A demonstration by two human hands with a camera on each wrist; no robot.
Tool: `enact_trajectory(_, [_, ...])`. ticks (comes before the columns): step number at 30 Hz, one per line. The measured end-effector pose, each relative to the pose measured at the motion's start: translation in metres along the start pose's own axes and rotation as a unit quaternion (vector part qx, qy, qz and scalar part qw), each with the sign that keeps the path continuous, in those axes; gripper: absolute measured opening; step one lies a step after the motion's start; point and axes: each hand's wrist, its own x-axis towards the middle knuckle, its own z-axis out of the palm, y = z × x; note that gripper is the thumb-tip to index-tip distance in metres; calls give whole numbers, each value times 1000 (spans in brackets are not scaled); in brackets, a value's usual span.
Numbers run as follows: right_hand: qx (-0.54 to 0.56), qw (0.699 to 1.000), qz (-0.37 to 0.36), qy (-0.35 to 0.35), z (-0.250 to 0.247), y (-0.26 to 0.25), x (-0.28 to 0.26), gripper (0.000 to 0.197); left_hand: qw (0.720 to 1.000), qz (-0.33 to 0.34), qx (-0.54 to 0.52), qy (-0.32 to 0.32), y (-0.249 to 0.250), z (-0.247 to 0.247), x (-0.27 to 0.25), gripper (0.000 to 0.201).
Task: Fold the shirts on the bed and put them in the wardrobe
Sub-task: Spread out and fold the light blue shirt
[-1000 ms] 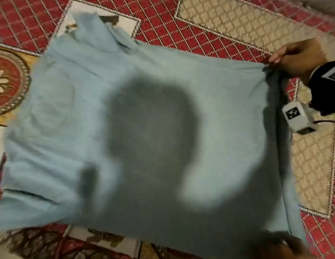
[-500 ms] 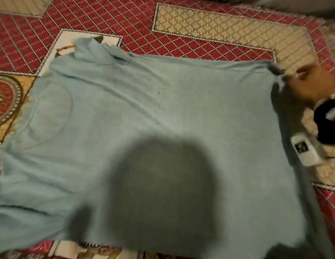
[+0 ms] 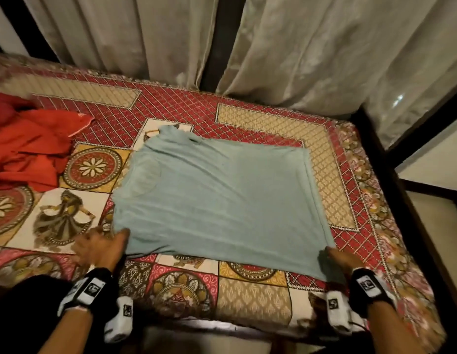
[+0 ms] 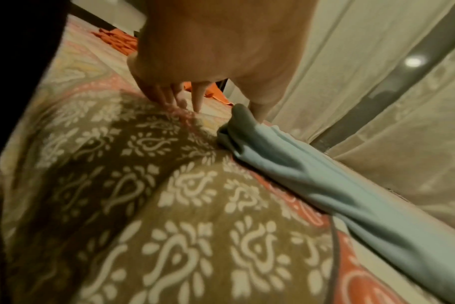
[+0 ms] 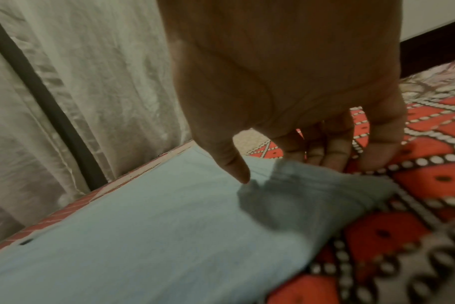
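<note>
Both of my hands are now sitting at the near corners of the light blue shirt lying spread flat on the patterned bedspread: left hand loose and releasing, right hand relaxed, thumb touching fabric.

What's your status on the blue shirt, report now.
Left hand open, thumb at near-left corner. Right hand open, fingers at near-right corner. Blue shirt spread flat on bed, unfolded. Red garment heaped far left, clear of it.
</note>
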Motion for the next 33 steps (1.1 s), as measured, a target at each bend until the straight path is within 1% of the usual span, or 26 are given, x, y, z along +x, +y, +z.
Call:
enact_trajectory(1, [11,1000,-3,14,9,3,-9,72,1000,12,-17,-15,-1,0,4,89])
enact_trajectory(2, [27,999,6,40,13,-2,-37,67,998,13,-41,-34,-2,1,7,75])
enact_trajectory(3, [29,997,3,65,14,-1,-46,65,996,25,-71,-46,-2,0,5,58])
enact_trajectory(4, [35,995,1,88,11,-1,-55,70,992,27,-113,-46,-1,-4,0,41])
enact_trajectory(5, [46,992,-3,115,14,5,-53,75,986,36,-154,-49,-1,-7,-5,26])
enact_trajectory(6, [46,992,4,117,17,5,-69,74,977,35,-200,-59,1,-9,-11,16])
enact_trajectory(7, [65,991,12,120,22,11,-67,66,965,29,-248,-79,1,-9,-12,12])
enact_trajectory(8, [69,989,5,128,25,15,-73,58,952,16,-290,-93,3,-12,-14,12])
enact_trajectory(9, [69,986,-22,149,27,21,-72,54,939,1,-327,-104,1,-10,-10,12])
enact_trajectory(11, [64,979,-62,181,31,25,-82,54,914,-26,-381,-133,0,-8,-4,8])
enact_trajectory(12, [57,976,-82,192,32,26,-88,54,904,-35,-398,-152,1,-8,-4,9])
enact_trajectory(15, [49,964,-143,217,34,34,-91,57,881,-49,-415,-221,7,-10,-18,28])
enact_trajectory(17, [29,957,-163,239,34,40,-90,54,889,-44,-382,-247,8,-10,-22,23])
enact_trajectory(19, [13,955,-160,251,32,42,-90,48,903,-52,-345,-251,9,-10,-23,23])
enact_trajectory(20, [0,954,-161,254,30,41,-93,45,905,-65,-343,-241,8,-10,-23,26])
enact_trajectory(21, [-7,952,-169,255,29,42,-94,42,906,-82,-354,-216,7,-10,-20,32])
enact_trajectory(23, [-13,953,-168,252,27,45,-94,34,910,-111,-372,-143,4,-10,-14,46])
enact_trajectory(24, [-11,955,-164,247,26,46,-95,31,909,-114,-381,-127,3,-10,-10,48])
enact_trajectory(26, [-11,957,-152,246,26,46,-94,28,903,-102,-396,-133,8,-11,-14,49])
enact_trajectory(27, [-19,957,-146,249,27,46,-93,27,905,-90,-395,-131,11,-10,-18,43])
enact_trajectory(28, [-30,957,-139,254,28,45,-96,26,916,-74,-375,-121,13,-12,-26,37])
enact_trajectory(29, [-39,955,-132,263,28,44,-96,26,934,-64,-337,-103,13,-12,-31,30])
enact_trajectory(31, [-51,952,-115,278,29,42,-100,24,959,-63,-267,-67,4,-9,-37,36])
enact_trajectory(33, [-61,950,-108,287,30,41,-103,23,973,-56,-218,-45,-5,-13,-46,41])
